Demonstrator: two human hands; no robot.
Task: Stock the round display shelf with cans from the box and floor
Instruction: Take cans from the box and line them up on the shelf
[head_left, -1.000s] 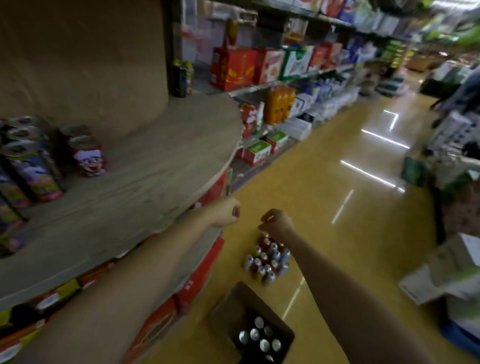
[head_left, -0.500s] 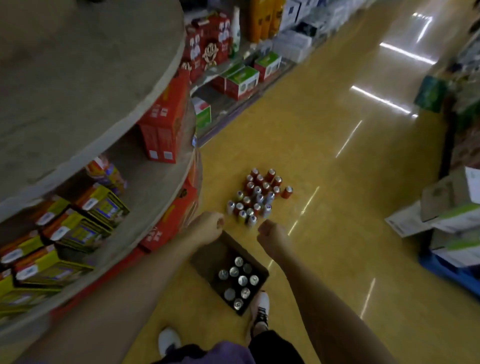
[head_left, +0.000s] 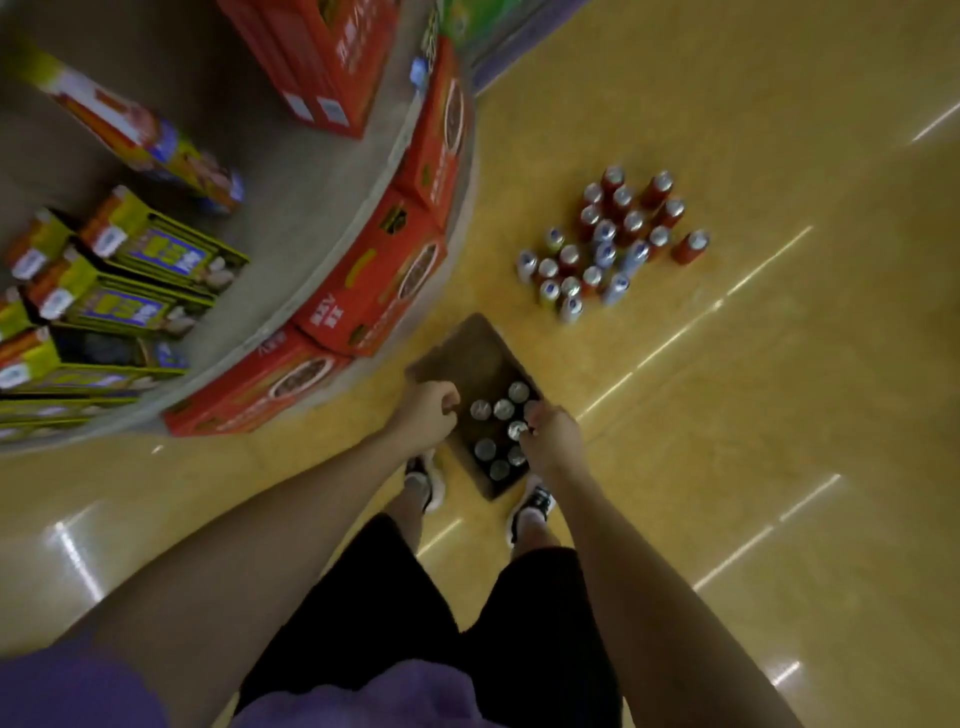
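Both hands hang over the open box (head_left: 452, 343) of cans (head_left: 503, 409) on the floor. The left hand (head_left: 427, 413) is curled into an empty fist. The right hand (head_left: 551, 441) is curled too, and I cannot tell if it grips a can.

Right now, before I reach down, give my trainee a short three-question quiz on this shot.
1. True or false: the cardboard box on the floor holds cans.
2. Which hand is over the cans inside the box? A) left hand B) right hand
3. Fill in: the loose cluster of cans stands on the ____, beyond the box.

Key: 1 true. 2 B; the left hand is curled by the box's left edge, and whether the right has a grip on a can cannot be told. 3 floor.
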